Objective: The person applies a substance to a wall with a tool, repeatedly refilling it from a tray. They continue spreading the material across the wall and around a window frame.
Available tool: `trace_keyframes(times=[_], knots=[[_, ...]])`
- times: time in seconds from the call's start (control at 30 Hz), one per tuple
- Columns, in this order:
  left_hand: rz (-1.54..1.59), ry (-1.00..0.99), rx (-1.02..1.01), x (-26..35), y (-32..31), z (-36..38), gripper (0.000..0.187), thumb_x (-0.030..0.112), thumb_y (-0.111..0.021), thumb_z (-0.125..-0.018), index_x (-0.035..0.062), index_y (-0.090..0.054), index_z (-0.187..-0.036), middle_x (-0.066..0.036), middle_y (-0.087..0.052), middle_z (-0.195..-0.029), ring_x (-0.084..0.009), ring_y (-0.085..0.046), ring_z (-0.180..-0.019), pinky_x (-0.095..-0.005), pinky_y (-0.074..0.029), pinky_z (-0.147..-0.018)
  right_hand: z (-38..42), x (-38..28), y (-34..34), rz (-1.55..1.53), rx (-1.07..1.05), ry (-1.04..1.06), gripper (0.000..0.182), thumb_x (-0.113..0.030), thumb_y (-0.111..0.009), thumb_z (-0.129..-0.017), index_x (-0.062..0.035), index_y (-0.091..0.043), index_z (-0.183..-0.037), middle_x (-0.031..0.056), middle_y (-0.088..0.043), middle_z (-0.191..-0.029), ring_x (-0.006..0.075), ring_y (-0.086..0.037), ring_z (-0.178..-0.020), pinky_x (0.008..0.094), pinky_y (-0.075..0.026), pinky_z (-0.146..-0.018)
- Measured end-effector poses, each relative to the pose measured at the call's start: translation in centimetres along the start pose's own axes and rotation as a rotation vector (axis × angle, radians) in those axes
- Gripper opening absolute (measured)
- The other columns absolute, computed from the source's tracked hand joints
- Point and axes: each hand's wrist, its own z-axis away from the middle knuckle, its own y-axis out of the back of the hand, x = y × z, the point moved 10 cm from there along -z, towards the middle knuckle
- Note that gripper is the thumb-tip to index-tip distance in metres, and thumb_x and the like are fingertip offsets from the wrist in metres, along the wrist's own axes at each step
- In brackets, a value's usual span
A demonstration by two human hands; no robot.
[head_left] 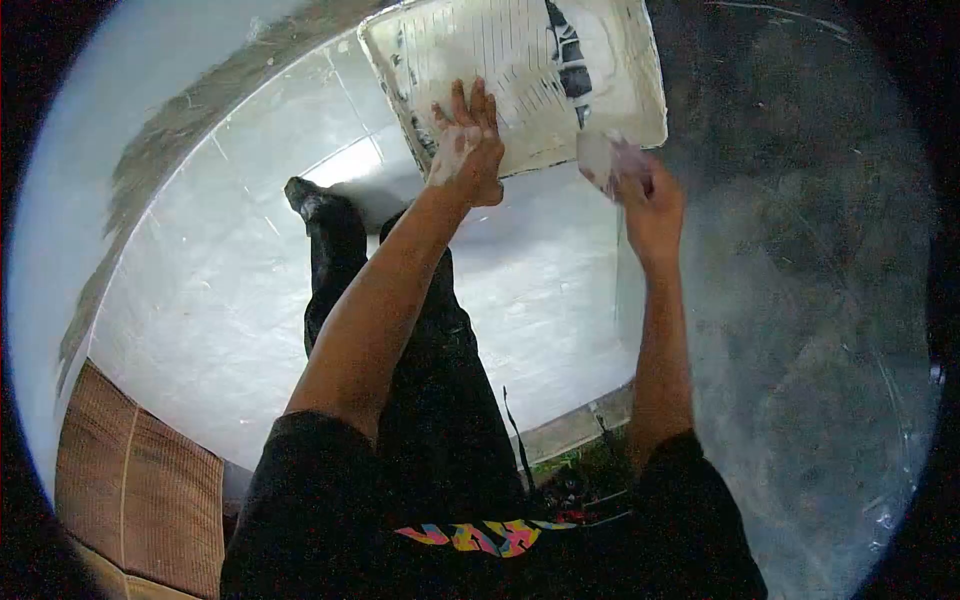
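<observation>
A white-smeared rectangular panel with a raised rim (390, 25) and fine parallel ridges fills the top middle of the head view. A dark, streaked strip crosses its right part. My left hand (468, 150) is open, fingers spread over the panel's lower left part, with white residue on its back. Near the lower right corner, my right hand (652, 205) is closed on a small flat pale piece (602, 160). That piece is blurred, so I cannot tell its kind; it overlaps the panel's lower edge in this view.
Below the panel spreads a pale, shiny floor (540, 290), where my dark-clad legs (335, 250) show. A dark grey surface (800, 250) lies to the right. A brown woven panel (140, 470) stands at lower left, and some greenery (565, 462) shows at the bottom.
</observation>
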Motion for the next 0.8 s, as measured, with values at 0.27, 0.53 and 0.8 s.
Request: trace_keyframes(times=[0.27, 0.53, 0.8], knots=[[0.044, -0.032, 0.069, -0.4, 0.0, 0.7, 0.121, 0.033, -0.082, -0.058, -0.0151, -0.020, -0.149, -0.036, -0.005, -0.159, -0.0573, -0.007, -0.146, -0.0712, -0.023, -0.110, -10.9, -4.4, -4.3, 0.511, -0.348, 0.326, 0.020, -0.019, -0.062, -0.087, -0.0103, -0.068, -0.104, 0.0210, -0.071, -0.093, 0.0406, -0.069, -0.090, 0.0476, -0.055, -0.082], [0.071, -0.022, 0.056, -0.7, -0.4, 0.5, 0.123, 0.034, -0.084, -0.058, -0.0141, -0.019, -0.150, -0.033, -0.007, -0.160, -0.0553, -0.006, -0.147, -0.0723, -0.021, -0.111, -18.1, -4.4, -2.0, 0.366, -0.034, 0.471, 0.033, -0.016, -0.060, -0.089, -0.0116, -0.066, -0.121, 0.0219, -0.071, -0.101, 0.0385, -0.070, -0.095, 0.0439, -0.054, -0.085], [-0.020, -0.051, 0.034, -0.5, -0.2, 0.7, 0.122, 0.042, -0.080, -0.061, -0.0154, -0.018, -0.150, -0.035, -0.006, -0.159, -0.0558, -0.008, -0.147, -0.0707, -0.027, -0.109, -16.8, -1.7, -3.3, 0.478, 0.058, 0.335, 0.034, -0.022, -0.061, -0.089, -0.0093, -0.066, -0.120, 0.0226, -0.070, -0.107, 0.0389, -0.068, -0.101, 0.0439, -0.054, -0.086]])
